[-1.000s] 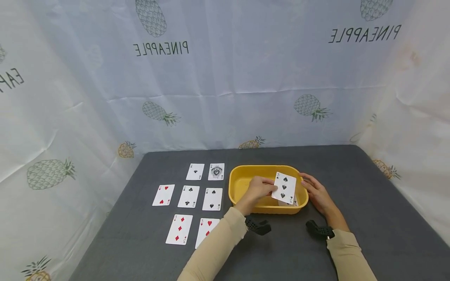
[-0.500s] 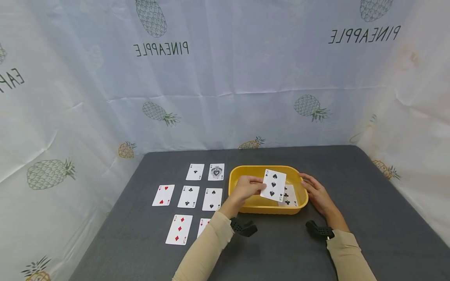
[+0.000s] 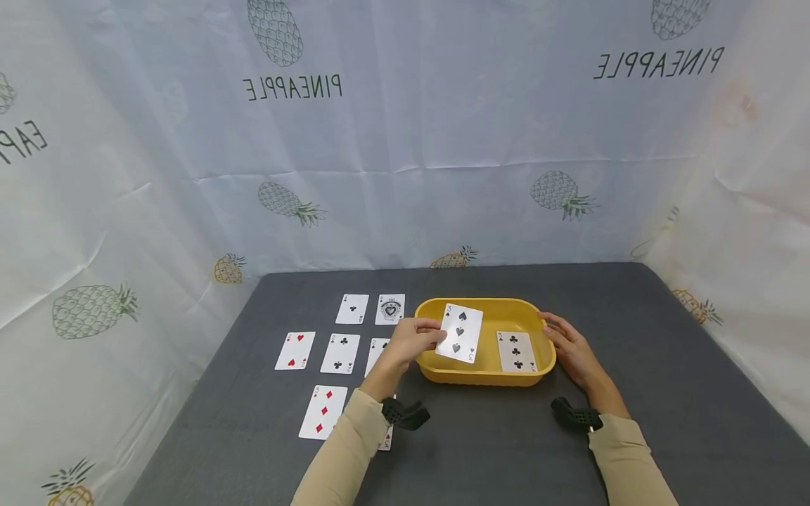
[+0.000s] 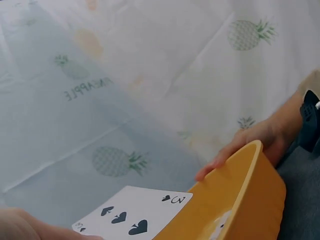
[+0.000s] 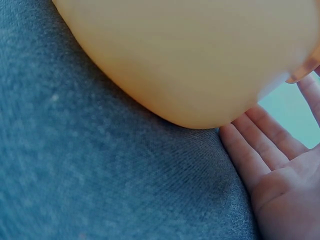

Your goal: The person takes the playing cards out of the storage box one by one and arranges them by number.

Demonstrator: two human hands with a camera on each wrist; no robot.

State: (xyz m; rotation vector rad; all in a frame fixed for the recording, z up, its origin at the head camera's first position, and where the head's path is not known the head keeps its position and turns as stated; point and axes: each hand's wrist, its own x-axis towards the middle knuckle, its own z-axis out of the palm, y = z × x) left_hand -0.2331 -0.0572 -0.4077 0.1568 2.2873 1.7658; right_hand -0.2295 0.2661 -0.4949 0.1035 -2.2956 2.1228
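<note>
My left hand [image 3: 408, 344] pinches the left edge of a three of spades playing card [image 3: 460, 332], face up. In the head view the card overlaps the left part of a yellow plastic tub [image 3: 436, 370]. The left wrist view shows the same card [image 4: 132, 212] close to the tub's wall. Inside the tub, on its right side, lies a three of clubs [image 3: 517, 351]. My right hand [image 3: 572, 351] rests against the tub's right end with its fingers extended. From the right wrist, those fingers [image 5: 272, 137] reach along the outer wall of the tub [image 5: 190, 60].
Left of the tub, playing cards lie face up in rows on the dark tabletop [image 3: 481, 450]. Among them are an ace of clubs [image 3: 351, 309], a two of hearts [image 3: 294, 350] and a three of diamonds [image 3: 323, 412]. My left forearm partly covers others. A pineapple-print curtain [image 3: 405, 140] stands behind.
My left hand has carried the three of spades leftward from the tub's right side, uncovering the three of clubs beneath. The right hand has stayed at the tub's end.
</note>
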